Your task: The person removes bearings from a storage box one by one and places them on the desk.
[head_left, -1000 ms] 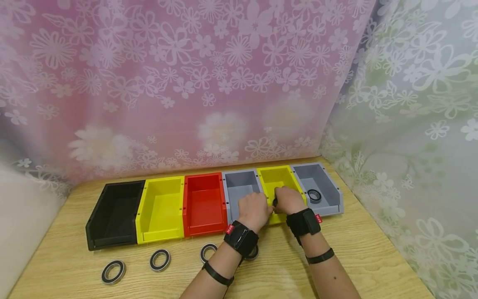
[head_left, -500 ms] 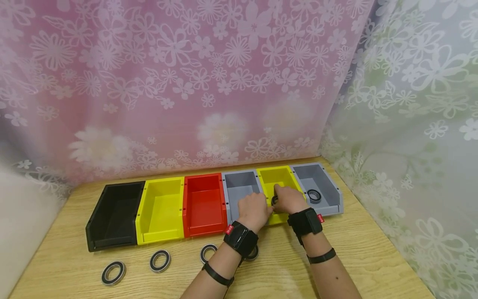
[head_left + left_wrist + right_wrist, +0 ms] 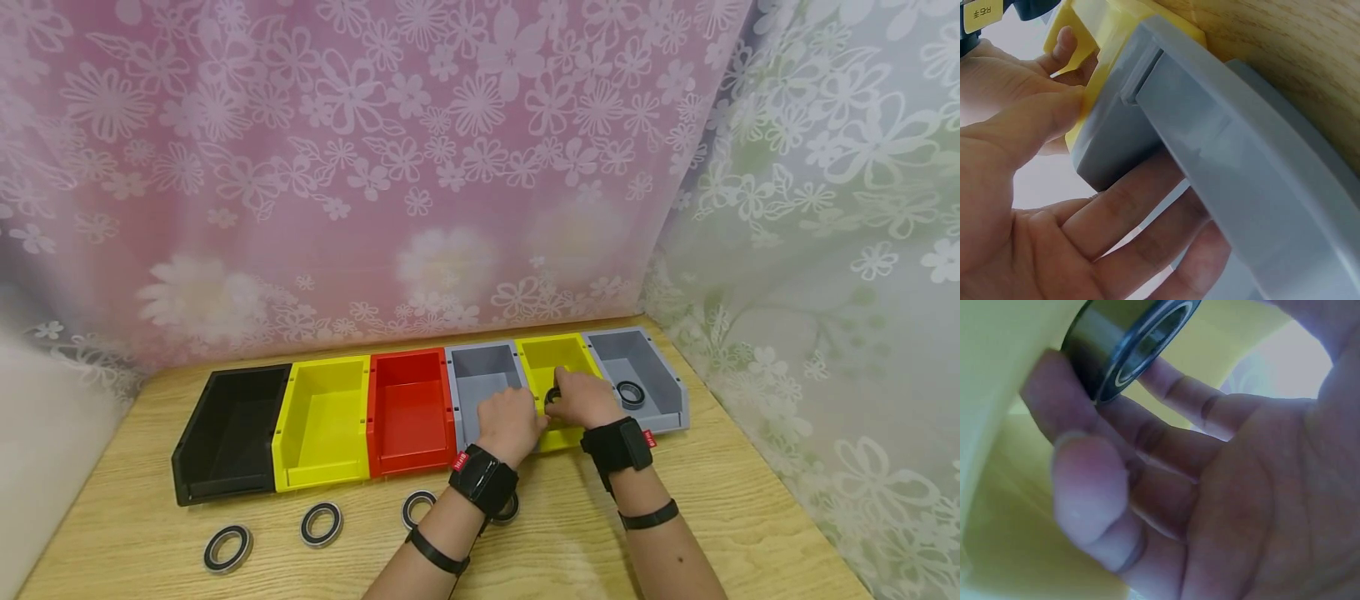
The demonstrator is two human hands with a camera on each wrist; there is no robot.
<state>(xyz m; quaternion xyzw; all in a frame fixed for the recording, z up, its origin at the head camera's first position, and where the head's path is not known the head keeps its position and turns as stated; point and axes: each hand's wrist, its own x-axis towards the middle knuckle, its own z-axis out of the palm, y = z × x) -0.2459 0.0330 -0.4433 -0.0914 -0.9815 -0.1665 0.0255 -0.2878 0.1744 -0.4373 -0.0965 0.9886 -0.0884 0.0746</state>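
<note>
Head view, well to the left of all the fingers: a black parts bin (image 3: 232, 429) stands with a loose black-sealed bearing (image 3: 212, 552) on the wooden table (image 3: 566, 533) before it. Next, nearer the fingers, come the left yellow bin (image 3: 326, 412), with a second bearing (image 3: 306, 525) in front, and the red bin (image 3: 411, 417), with a third bearing (image 3: 408, 507) partly hidden by the left forearm (image 3: 453, 521). The middle grey bin (image 3: 480, 362) is in the grip of the left hand (image 3: 512, 423): in the left wrist view its thumb presses the edge where grey meets yellow, and the other fingers, bent a little, reach behind the grey wall. A fourth bearing (image 3: 513, 507) peeks out beside the left wristband (image 3: 483, 479), nearer the wearer than those fingers. Inside the right yellow bin (image 3: 553, 354), the right hand (image 3: 585, 400) has its fingers curled around the held bearing (image 3: 1104, 344), which sits tilted against the fingertips; the right wrist view cuts off the thumb tip. Just right of those fingers, the right grey bin (image 3: 611, 346) contains another bearing (image 3: 622, 393).
</note>
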